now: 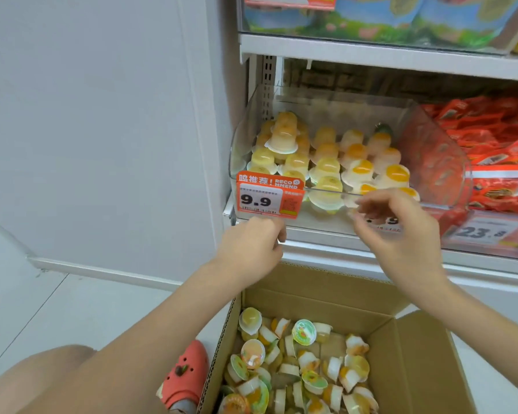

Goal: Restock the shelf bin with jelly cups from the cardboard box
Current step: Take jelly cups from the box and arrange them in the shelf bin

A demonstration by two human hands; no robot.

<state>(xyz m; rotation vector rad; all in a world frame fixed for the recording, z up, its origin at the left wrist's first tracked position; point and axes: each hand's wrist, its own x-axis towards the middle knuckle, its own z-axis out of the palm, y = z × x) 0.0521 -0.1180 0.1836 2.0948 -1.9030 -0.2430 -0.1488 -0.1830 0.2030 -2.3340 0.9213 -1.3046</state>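
- An orange price tag clipped to the clear shelf bin reads "RECOMMEND" and "9.9"; a neighbouring tag shows "23.8".
- The bin's back half stands open above the jelly cups, which sit upside down in rows toward the front and left.
- More jelly cups lie jumbled in the open cardboard box on the floor below.
- Left hand is curled beneath the tag; whether it holds anything I cannot tell.
- Right hand hovers at the bin's front lip, fingers loosely bent, holding nothing visible.
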